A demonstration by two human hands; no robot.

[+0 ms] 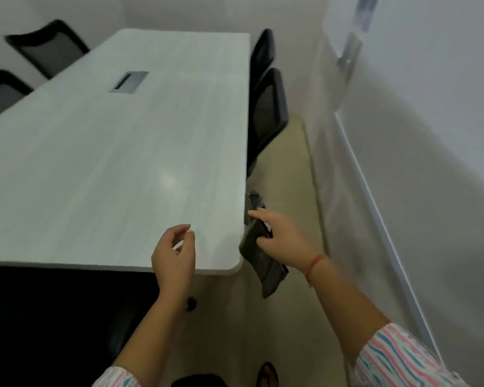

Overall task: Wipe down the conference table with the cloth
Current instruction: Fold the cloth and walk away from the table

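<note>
The long pale grey conference table (118,152) stretches away from me, its rounded near right corner just ahead. My right hand (280,236) is off that corner, beside the table's right edge, gripping a dark grey folded cloth (266,269) that hangs down below the fingers. Part of the cloth shows above the hand too. My left hand (173,250) hovers over the table's near edge with its fingers loosely curled and nothing in them.
A grey cable box (129,82) is set into the tabletop. Black chairs stand on the right (268,107) and far left (48,48). A dark chair (53,317) sits under the near end. A white wall (417,135) runs close on the right, leaving a narrow strip of floor.
</note>
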